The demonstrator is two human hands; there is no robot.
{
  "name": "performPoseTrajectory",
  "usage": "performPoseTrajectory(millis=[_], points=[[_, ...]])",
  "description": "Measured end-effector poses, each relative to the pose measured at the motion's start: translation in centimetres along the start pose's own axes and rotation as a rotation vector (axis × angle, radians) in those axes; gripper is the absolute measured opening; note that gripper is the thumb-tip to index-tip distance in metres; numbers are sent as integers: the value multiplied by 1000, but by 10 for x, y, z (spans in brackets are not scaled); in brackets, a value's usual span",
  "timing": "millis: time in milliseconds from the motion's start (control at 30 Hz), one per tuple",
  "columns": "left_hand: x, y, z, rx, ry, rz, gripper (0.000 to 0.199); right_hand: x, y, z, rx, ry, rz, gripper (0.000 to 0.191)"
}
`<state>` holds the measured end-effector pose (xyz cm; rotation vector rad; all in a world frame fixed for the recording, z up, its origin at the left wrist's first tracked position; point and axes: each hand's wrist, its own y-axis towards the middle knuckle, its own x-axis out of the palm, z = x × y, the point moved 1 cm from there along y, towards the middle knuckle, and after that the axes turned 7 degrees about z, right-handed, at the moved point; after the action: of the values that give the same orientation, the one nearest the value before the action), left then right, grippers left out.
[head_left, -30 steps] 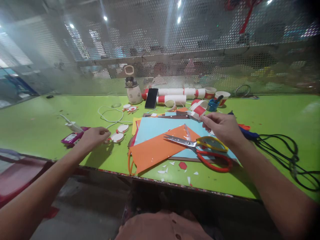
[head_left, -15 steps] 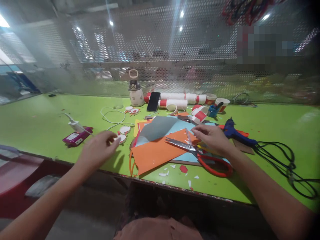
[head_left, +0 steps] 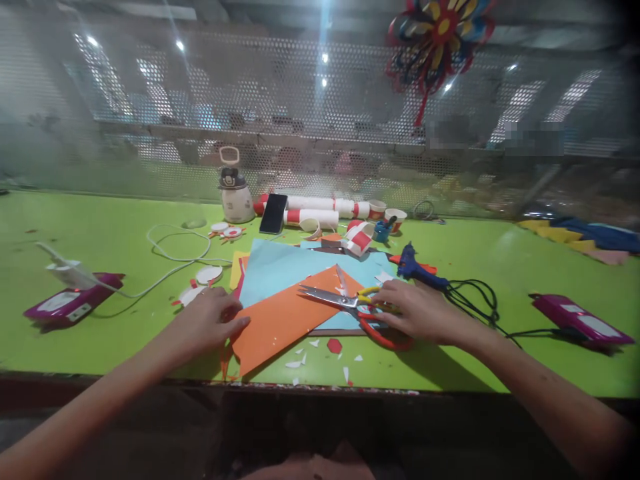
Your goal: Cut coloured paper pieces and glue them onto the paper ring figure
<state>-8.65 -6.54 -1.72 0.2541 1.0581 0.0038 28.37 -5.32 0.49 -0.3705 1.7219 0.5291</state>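
Note:
A pair of scissors (head_left: 327,297) with red and yellow handles lies with its blades spread over an orange sheet of paper (head_left: 280,327). My right hand (head_left: 413,310) is at the handles, its fingers curled round them. At the sheet's left edge is my left hand (head_left: 213,320), thumb and fingers apart, the thumb tip over the edge; I cannot tell whether it touches. Beneath the orange sheet lies light blue paper (head_left: 280,267) on a stack. White paper discs (head_left: 209,275) with red bits sit just beyond my left hand.
White-and-red paper rolls (head_left: 313,219), a phone (head_left: 273,213), a bottle (head_left: 237,200) and paper cups (head_left: 395,220) stand at the back. A blue glue gun (head_left: 415,265) with black cable lies right. Purple power strips (head_left: 75,303) flank the work; paper scraps (head_left: 296,361) dot the front.
The view has turned right. My right hand has come down onto the scissors' handles. My left hand has moved from beside the discs to the orange sheet's edge. A grey patch on the blue paper is gone.

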Motion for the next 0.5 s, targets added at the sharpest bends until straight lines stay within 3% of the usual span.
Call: performPoseTrajectory(millis=[167, 333, 500], points=[[4, 4, -4, 34, 110, -66, 41, 5, -11, -6, -19, -49, -40, 40], [7, 5, -2, -98, -44, -144, 36, 10, -8, -8, 52, -14, -78, 52], [-3, 3, 9, -154, -180, -108, 29, 25, -4, 5, 110, 16, -98, 63]])
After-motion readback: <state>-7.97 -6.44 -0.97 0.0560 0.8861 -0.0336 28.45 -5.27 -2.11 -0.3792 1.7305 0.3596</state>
